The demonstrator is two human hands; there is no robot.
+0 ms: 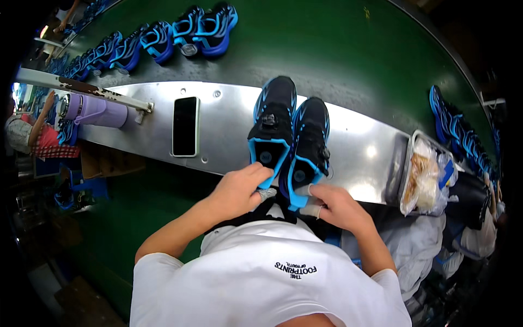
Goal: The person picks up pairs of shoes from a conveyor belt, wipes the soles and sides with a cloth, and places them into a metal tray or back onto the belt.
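A pair of black sneakers with bright blue trim stands side by side on the metal ledge point(354, 147), toes pointing away from me. My left hand point(239, 189) grips the heel collar of the left sneaker point(277, 98), its thumb wrapped in a grey cover. At the heel of the right sneaker point(312, 122), my right hand point(340, 207) pinches the blue collar and tab between covered fingertips. Both shoe openings face me, and a round mark shows on each insole. The soles are mostly hidden from above.
A phone point(186, 126) lies left of the sneakers, and a purple tumbler point(101, 110) stands beyond a worn metal bar point(87, 87). More sneakers point(215, 30) line the green belt point(316, 43). A tray point(406, 180) of plastic bags sits right. Another person point(32, 131) is far left.
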